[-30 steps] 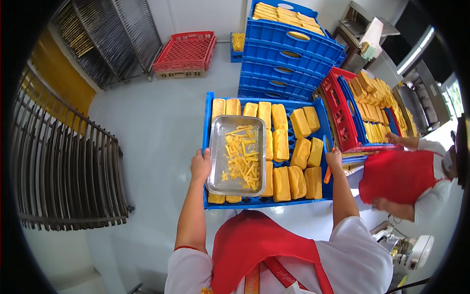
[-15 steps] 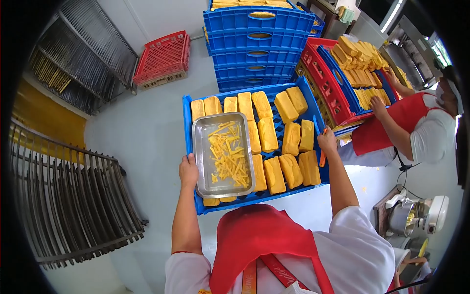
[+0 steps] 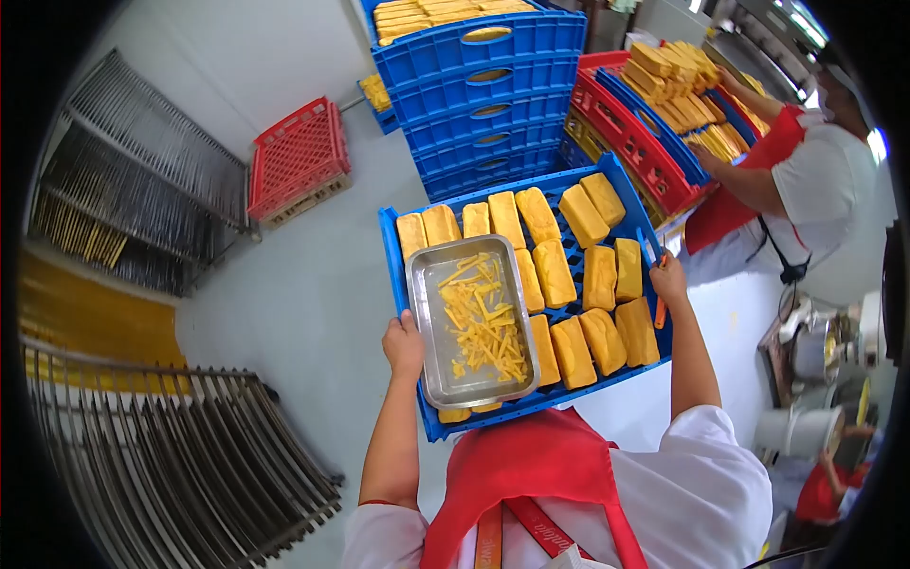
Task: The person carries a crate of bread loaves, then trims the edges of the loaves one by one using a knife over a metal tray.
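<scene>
A blue crate [image 3: 559, 391] is carried in front of my red apron, with rows of yellow loaves [image 3: 573, 352] standing in it. On its left part rests a metal tray [image 3: 466, 391] holding thin yellow strips [image 3: 483, 322]. My left hand [image 3: 404, 343] grips the crate's left side, beside the tray; its fingers are partly hidden. My right hand [image 3: 668, 280] is closed round the crate's right side, and a tool with an orange handle [image 3: 661, 311] is held in it too.
Stacked blue crates [image 3: 488, 90] stand ahead. A red crate [image 3: 301, 156] is on the floor ahead left, metal racks [image 3: 180, 455] at the left. Close on the right, a co-worker [image 3: 815, 180] reaches into a crate of yellow slices [image 3: 682, 104]. Mixers [image 3: 820, 351] stand lower right.
The view has turned, and the stacked crates now appear further left and nearer. Crate and tray remain in my hands' hold, tilted differently in view. The co-worker's hands have moved onto the slices.
</scene>
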Demonstrator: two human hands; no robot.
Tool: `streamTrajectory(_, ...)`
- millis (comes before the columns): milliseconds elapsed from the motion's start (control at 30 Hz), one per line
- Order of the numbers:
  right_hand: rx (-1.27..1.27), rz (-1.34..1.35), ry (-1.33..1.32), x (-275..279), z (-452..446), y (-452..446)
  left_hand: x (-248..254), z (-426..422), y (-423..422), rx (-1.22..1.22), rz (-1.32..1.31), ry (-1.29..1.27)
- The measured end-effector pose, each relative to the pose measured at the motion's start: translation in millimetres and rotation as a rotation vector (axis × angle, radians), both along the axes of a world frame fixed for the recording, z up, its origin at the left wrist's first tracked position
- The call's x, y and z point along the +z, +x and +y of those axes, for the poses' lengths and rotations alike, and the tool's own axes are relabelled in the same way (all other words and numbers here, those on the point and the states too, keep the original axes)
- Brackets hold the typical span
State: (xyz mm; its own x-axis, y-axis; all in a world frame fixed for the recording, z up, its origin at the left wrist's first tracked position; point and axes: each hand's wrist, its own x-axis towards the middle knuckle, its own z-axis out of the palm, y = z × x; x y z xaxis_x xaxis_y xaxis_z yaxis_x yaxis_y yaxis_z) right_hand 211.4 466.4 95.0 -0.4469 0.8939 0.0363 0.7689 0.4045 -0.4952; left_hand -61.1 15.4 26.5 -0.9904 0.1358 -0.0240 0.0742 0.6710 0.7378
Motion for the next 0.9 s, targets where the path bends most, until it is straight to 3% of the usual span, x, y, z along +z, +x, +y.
streamTrajectory(233, -0.141, 0.107, 0.006, -18.8, -63.7, 37.9, 0.3, 19.0, -84.8, -0.250, 0.043, -0.002)
streamTrajectory(300, -0.214, 0.286, 0.019, -19.5, -89.0, 38.7, 2.9, 33.0, -110.9, -0.336, 0.073, -0.049)
streamTrajectory(433, -0.387, 0.201, -0.006, -22.9, -108.8, 38.1, 10.9, 72.0, -153.8, -0.479, 0.101, -0.108)
streamTrajectory(500, -0.468, 0.075, 0.104, -16.0, -121.5, 23.8, 22.4, 87.2, -171.4, -0.519, 0.116, -0.078)
streamTrajectory(900, -0.767, 0.156, -0.023, 46.9, -167.7, -31.9, 55.4, 182.4, -263.7, -0.767, 0.188, -0.183)
